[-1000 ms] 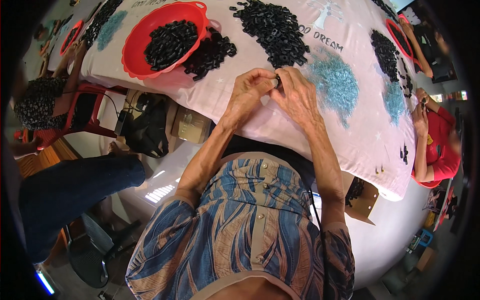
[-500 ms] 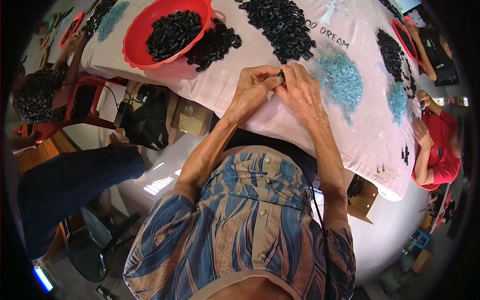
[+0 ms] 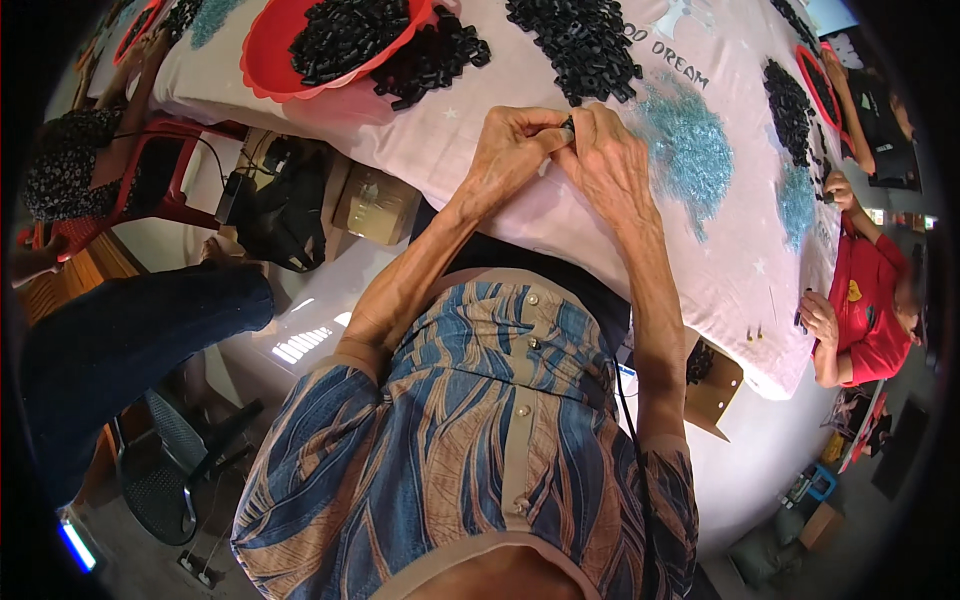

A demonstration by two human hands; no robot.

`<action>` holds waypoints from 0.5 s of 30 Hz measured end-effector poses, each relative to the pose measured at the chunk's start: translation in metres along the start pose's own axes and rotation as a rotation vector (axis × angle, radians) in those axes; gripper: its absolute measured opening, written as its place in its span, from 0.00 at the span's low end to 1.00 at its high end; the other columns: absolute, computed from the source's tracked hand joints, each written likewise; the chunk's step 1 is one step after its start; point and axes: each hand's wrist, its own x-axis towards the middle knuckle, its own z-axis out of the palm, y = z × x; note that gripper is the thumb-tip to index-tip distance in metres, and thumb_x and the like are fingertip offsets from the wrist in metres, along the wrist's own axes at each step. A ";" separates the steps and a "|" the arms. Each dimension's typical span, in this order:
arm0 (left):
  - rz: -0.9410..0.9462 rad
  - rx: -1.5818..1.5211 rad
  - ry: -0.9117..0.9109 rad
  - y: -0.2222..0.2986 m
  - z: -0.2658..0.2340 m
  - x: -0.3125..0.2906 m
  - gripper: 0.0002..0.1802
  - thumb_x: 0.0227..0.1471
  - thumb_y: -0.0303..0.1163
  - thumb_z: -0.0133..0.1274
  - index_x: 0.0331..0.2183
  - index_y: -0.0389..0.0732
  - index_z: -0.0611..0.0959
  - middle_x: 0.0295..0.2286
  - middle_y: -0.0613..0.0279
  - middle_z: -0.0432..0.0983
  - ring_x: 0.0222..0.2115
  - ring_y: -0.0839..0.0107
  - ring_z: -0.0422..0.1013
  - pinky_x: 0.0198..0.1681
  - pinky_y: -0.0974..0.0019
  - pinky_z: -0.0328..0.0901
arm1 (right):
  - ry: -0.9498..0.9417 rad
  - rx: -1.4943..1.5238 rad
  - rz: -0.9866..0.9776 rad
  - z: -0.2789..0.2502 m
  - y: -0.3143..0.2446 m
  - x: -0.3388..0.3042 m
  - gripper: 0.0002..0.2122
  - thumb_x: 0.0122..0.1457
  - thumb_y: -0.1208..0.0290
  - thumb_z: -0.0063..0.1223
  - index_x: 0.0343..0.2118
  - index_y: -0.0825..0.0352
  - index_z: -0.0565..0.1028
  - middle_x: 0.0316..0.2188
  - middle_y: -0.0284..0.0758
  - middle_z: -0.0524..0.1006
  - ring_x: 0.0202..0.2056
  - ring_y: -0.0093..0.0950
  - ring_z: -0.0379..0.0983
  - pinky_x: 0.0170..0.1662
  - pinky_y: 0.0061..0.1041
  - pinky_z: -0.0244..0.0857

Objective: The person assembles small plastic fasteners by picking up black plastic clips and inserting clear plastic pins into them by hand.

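Note:
My left hand [image 3: 515,155] and my right hand [image 3: 608,160] meet above the near part of the cloth-covered table, their fingertips pinched together on a small black piece [image 3: 568,124]. Most of that piece is hidden by the fingers. Just beyond my hands spreads a heap of small black plastic pieces [image 3: 580,50]. To the right of my right hand lies a pile of thin, clear bluish pieces [image 3: 690,150]. On the left, a red scalloped basin [image 3: 262,62] holds many black pieces, and a smaller black pile [image 3: 435,60] lies against its right side.
A person in red [image 3: 868,300] works at the table's right edge beside more black pieces [image 3: 788,110] and bluish ones [image 3: 797,205]. Another person sits at the left on a red chair [image 3: 165,190]. Below the table are a black bag [image 3: 285,210] and cardboard boxes [image 3: 712,390].
The view has shifted slightly, so the table sits a little higher in it. My hands keep their pinch on the black piece. The person in red has lowered a hand toward the table edge.

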 end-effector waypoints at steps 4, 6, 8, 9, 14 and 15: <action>-0.016 0.019 0.002 0.008 0.002 -0.002 0.09 0.51 0.22 0.53 0.34 0.30 0.85 0.24 0.66 0.77 0.24 0.83 0.67 0.26 0.76 0.62 | -0.014 -0.021 0.012 -0.003 -0.001 0.001 0.11 0.50 0.68 0.58 0.28 0.71 0.70 0.26 0.40 0.70 0.30 0.36 0.74 0.27 0.32 0.70; -0.022 0.019 -0.010 0.008 0.001 -0.002 0.09 0.51 0.22 0.53 0.34 0.30 0.85 0.24 0.66 0.78 0.24 0.82 0.67 0.27 0.76 0.62 | 0.000 -0.056 -0.041 0.000 0.002 -0.001 0.12 0.50 0.67 0.58 0.28 0.71 0.72 0.26 0.40 0.71 0.30 0.35 0.74 0.27 0.31 0.70; -0.028 0.020 -0.021 0.007 0.000 -0.003 0.09 0.51 0.21 0.53 0.34 0.30 0.85 0.24 0.66 0.78 0.25 0.82 0.68 0.27 0.76 0.63 | -0.018 -0.052 -0.033 0.001 0.004 -0.003 0.12 0.49 0.67 0.59 0.29 0.71 0.72 0.26 0.40 0.71 0.31 0.36 0.74 0.28 0.31 0.70; -0.045 0.034 -0.039 0.007 -0.001 -0.002 0.09 0.51 0.23 0.54 0.35 0.31 0.84 0.26 0.66 0.78 0.26 0.81 0.68 0.30 0.76 0.64 | -0.038 -0.047 -0.035 0.001 0.005 -0.003 0.12 0.48 0.68 0.59 0.29 0.71 0.72 0.26 0.40 0.71 0.31 0.36 0.74 0.29 0.31 0.71; -0.071 0.040 -0.075 0.006 -0.001 0.000 0.10 0.53 0.24 0.54 0.38 0.32 0.83 0.30 0.65 0.78 0.29 0.80 0.70 0.35 0.75 0.66 | 0.064 0.063 -0.021 0.000 0.007 -0.001 0.12 0.46 0.70 0.61 0.31 0.70 0.71 0.27 0.40 0.71 0.31 0.37 0.74 0.32 0.32 0.71; -0.065 -0.047 -0.070 0.006 0.001 0.000 0.10 0.53 0.24 0.54 0.39 0.31 0.82 0.31 0.64 0.78 0.30 0.79 0.71 0.36 0.75 0.66 | 0.081 0.080 -0.004 0.000 0.007 -0.001 0.13 0.46 0.71 0.61 0.32 0.70 0.71 0.27 0.40 0.71 0.32 0.38 0.74 0.33 0.33 0.71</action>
